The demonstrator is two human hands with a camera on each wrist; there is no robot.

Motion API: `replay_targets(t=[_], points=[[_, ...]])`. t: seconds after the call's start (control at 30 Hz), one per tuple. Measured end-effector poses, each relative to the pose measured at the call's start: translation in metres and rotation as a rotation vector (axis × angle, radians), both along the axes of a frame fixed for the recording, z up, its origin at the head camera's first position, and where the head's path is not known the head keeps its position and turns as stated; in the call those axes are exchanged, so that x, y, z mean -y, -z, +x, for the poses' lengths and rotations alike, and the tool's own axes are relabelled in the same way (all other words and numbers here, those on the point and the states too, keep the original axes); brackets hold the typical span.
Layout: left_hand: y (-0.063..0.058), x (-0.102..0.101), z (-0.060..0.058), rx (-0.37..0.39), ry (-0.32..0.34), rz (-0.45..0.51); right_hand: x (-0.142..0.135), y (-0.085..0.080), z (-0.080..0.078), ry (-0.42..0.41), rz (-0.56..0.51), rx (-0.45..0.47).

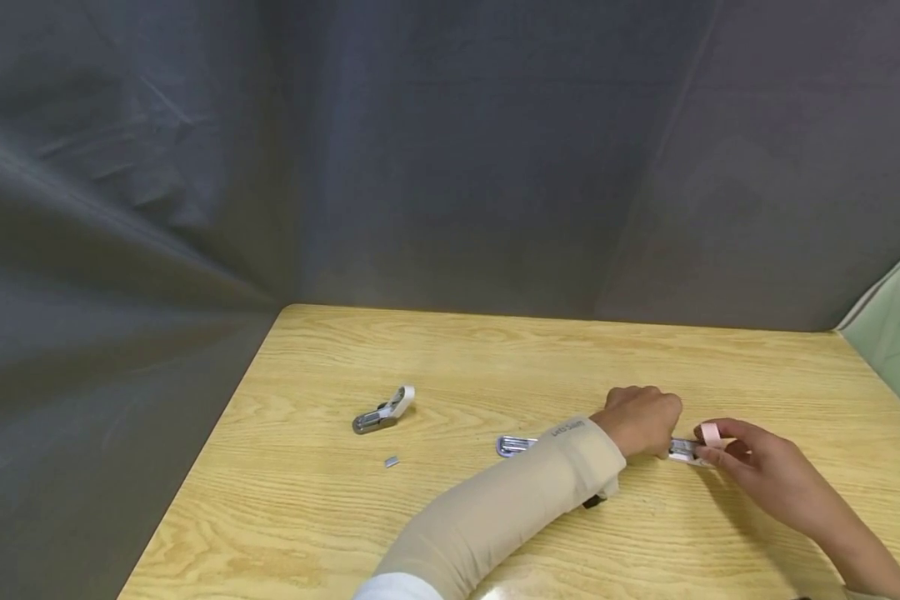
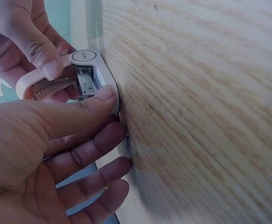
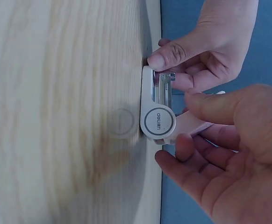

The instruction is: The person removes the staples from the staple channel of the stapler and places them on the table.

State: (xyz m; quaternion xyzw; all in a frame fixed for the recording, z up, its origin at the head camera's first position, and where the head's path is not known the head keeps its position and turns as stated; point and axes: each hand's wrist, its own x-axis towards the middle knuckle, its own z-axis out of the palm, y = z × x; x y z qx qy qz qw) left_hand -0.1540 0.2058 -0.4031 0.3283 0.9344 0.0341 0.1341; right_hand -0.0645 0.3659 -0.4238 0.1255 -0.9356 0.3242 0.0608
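A small white and pink stapler point(image 2: 107, 79) lies on its base at the table's right part, its pink top cover point(image 2: 31, 83) swung up and the metal staple channel point(image 3: 165, 91) exposed. My left hand point(image 1: 641, 421) reaches across from the left and pinches the base's front end between thumb and index finger. In the left wrist view, that hand's other fingers point(image 2: 105, 175) extend loosely beside the table. From the other side my right hand point(image 1: 772, 475) holds the raised cover by thumb and fingers. Part of the cover is hidden behind the right fingers.
Another opened stapler point(image 1: 378, 417) lies on the wooden table point(image 1: 307, 533) to the left, with a short strip of staples point(image 1: 392, 461) in front of it. A further metal stapler part point(image 1: 516, 446) shows beside the left sleeve point(image 1: 517, 492), partly covered. Dark sheeting point(image 1: 457, 167) hangs behind.
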Motion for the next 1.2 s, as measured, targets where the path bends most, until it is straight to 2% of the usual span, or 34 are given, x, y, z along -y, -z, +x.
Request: replay_targets(t=[0.13,0.53,0.7,0.87,1.0,1.2], points=[[0.000,0.000,0.000,0.009,-0.007,0.001,-0.001,-0.002,0.002,0.006,-0.013,0.059],[0.001,0.003,0.000,0.038,0.003,0.020,-0.006,0.002,0.009,0.040,-0.039,0.111],[0.001,0.005,-0.001,0.039,0.011,0.040,-0.010,0.000,0.011,0.058,-0.064,0.189],[0.002,0.007,-0.001,0.033,0.013,0.045,-0.013,0.001,0.010,0.046,-0.160,0.245],[0.004,0.008,-0.002,0.020,0.016,0.060,-0.014,0.002,0.012,0.050,-0.192,0.244],[0.004,0.012,-0.003,0.027,0.013,0.093,-0.013,-0.002,0.015,0.083,-0.099,0.205]])
